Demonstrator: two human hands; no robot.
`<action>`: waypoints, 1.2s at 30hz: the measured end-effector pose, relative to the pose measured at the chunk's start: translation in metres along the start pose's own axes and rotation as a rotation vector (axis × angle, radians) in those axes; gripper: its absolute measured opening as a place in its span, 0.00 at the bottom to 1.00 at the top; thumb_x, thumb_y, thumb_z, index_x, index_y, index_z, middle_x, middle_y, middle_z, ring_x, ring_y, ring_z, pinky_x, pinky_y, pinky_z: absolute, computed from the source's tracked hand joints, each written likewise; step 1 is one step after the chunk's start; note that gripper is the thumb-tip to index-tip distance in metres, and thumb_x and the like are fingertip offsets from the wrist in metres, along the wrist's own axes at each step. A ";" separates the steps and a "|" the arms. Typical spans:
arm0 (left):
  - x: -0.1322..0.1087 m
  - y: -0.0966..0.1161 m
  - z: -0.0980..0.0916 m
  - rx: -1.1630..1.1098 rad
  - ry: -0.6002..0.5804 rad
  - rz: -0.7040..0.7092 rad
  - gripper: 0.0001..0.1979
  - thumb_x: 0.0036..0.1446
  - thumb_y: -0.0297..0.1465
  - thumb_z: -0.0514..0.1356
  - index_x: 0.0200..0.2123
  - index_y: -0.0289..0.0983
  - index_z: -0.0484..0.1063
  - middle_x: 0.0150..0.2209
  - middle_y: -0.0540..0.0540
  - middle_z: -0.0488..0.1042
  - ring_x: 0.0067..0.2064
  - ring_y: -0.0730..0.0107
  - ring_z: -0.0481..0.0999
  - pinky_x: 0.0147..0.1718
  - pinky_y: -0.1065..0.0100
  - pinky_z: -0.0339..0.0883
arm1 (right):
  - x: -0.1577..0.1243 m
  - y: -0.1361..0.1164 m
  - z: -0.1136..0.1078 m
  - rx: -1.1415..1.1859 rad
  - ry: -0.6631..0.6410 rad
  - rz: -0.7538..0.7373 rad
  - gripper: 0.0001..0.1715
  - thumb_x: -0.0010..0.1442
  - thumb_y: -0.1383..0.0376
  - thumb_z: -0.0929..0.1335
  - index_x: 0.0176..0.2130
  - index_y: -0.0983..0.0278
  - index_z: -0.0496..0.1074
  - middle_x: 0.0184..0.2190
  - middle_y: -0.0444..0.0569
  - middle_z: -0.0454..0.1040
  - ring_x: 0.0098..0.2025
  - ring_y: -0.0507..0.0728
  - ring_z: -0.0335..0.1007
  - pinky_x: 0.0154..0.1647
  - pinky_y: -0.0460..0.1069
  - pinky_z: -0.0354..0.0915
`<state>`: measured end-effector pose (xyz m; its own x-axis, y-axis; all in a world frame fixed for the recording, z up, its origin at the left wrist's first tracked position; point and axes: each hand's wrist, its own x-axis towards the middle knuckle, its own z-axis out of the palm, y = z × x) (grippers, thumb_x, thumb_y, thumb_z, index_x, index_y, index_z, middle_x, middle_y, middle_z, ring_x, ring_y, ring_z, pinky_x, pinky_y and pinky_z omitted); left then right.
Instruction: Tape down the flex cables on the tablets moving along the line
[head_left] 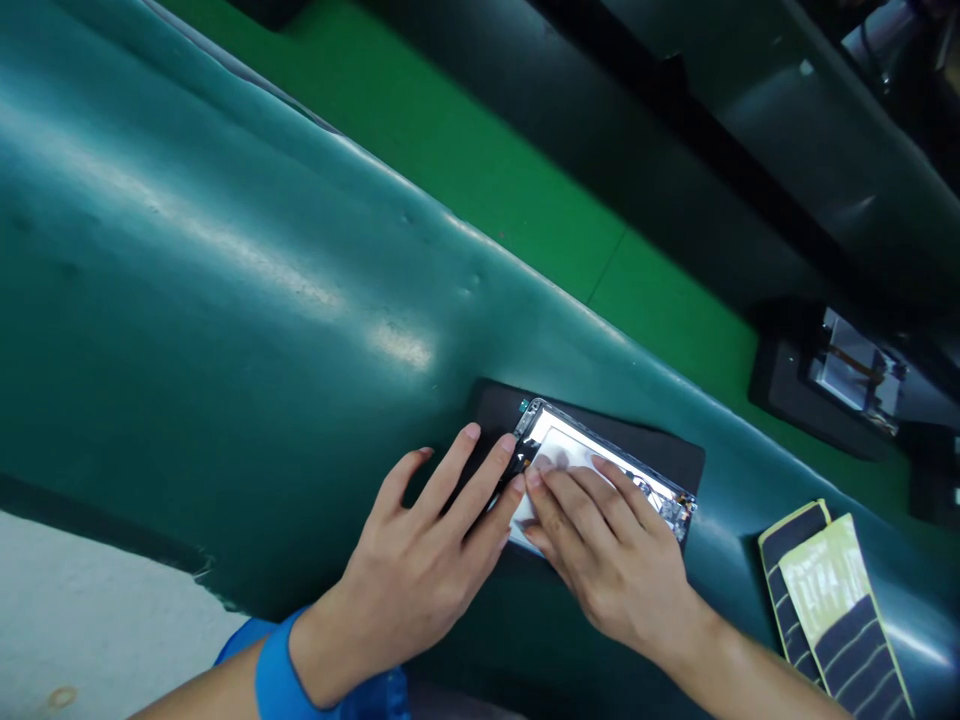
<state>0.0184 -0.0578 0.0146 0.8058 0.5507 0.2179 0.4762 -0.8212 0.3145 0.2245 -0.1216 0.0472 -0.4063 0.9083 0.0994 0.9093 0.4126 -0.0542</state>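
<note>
Head view: the opened device [573, 438] is lying beneath the flat right hand [616, 560], its long axis running rightward from the spread-fingered left hand [420, 560].

the broad teal-green table covering [262, 350] looks like smooth, glossy plastic with small dents. the thin rectangular black pad [667, 450] is matt. the flat silver rectangular device [568, 445] shines like polished metal. the blue band-shaped wrist strap [277, 670] looks matt, like cloth.

No text, label, brand, number or sign can be read, whether on the opened device [577, 446] or the yellow-and-black pieces [829, 605] on the table [300, 400].
</note>
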 end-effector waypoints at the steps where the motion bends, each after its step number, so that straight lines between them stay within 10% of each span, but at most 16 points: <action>1: 0.000 0.000 0.000 -0.004 -0.001 -0.007 0.20 0.68 0.33 0.58 0.61 0.38 0.72 0.68 0.39 0.65 0.68 0.41 0.63 0.55 0.44 0.61 | -0.002 0.000 0.001 0.013 -0.007 0.010 0.20 0.73 0.63 0.64 0.57 0.72 0.74 0.50 0.54 0.80 0.52 0.62 0.72 0.61 0.60 0.63; 36: 0.001 0.003 -0.001 -0.010 0.025 -0.049 0.18 0.68 0.33 0.58 0.60 0.39 0.73 0.65 0.41 0.69 0.66 0.41 0.67 0.56 0.44 0.61 | 0.009 0.008 -0.018 -0.086 -0.121 -0.159 0.22 0.72 0.63 0.63 0.57 0.75 0.73 0.55 0.56 0.77 0.62 0.66 0.65 0.69 0.62 0.53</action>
<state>0.0204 -0.0592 0.0164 0.7726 0.5936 0.2253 0.5109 -0.7919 0.3344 0.2297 -0.1110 0.0658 -0.5483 0.8361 -0.0205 0.8352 0.5486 0.0382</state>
